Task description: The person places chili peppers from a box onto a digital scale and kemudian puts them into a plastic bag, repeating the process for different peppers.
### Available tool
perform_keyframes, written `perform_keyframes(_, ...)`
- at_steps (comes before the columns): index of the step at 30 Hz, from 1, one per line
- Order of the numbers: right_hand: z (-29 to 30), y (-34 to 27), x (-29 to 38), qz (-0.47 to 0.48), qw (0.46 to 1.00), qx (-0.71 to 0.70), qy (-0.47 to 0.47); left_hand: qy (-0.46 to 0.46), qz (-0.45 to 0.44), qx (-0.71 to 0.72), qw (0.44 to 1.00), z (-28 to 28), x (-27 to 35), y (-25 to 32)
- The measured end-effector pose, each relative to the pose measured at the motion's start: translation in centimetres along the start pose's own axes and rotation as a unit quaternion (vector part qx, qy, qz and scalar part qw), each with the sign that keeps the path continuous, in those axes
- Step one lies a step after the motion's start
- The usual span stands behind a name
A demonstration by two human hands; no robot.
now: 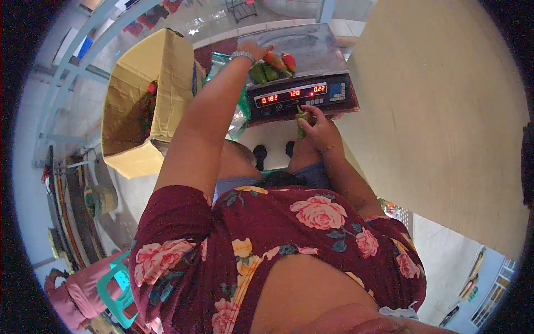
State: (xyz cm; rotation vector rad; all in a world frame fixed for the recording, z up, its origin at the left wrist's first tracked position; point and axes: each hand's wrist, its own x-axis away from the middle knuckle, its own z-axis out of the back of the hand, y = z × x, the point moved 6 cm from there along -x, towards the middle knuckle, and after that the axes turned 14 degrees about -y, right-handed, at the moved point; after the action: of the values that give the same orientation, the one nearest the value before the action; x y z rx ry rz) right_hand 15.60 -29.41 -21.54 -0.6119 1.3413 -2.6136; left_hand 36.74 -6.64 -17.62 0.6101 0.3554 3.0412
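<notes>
A digital weighing scale (304, 37) with a metal platform and lit red digits stands before me. Several green and red peppers (271, 69) lie together at the platform's near left. My left hand (252, 49), with a metal watch on the wrist, reaches over the platform's left side beside the red peppers; my forearm and the angle keep its grasp from view. Below the display my right hand (319, 127) holds a green pepper (301, 121) by thumb and fingers, its stem pointing up.
An open cardboard box (173, 87) with red and dark produce inside stands at left. A green-edged plastic bag (240, 119) lies between it and the scale. A wooden tabletop (434, 117) extends on the right. A teal plastic chair (112, 288) is at lower left.
</notes>
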Motion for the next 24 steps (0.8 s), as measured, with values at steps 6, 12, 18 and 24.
perform_keyframes(6,-0.2,-0.3,0.0,-0.002,1.000,0.010,-0.007,0.003,0.005,0.042,0.999,-0.5,-0.7,-1.7)
perform_keyframes(12,-0.3,-0.5,-0.1,0.005,1.000,0.015,-0.020,0.029,0.013,0.085,0.996,-1.0,-1.2,-2.8)
perform_keyframes(18,-0.2,-0.2,0.2,-0.007,1.000,0.020,-0.007,0.098,-0.043,0.092,0.990,0.1,0.8,-0.1)
perform_keyframes(24,-1.1,1.6,-0.9,0.009,1.000,0.004,-0.002,0.088,-0.017,0.024,0.996,-1.5,0.2,0.0)
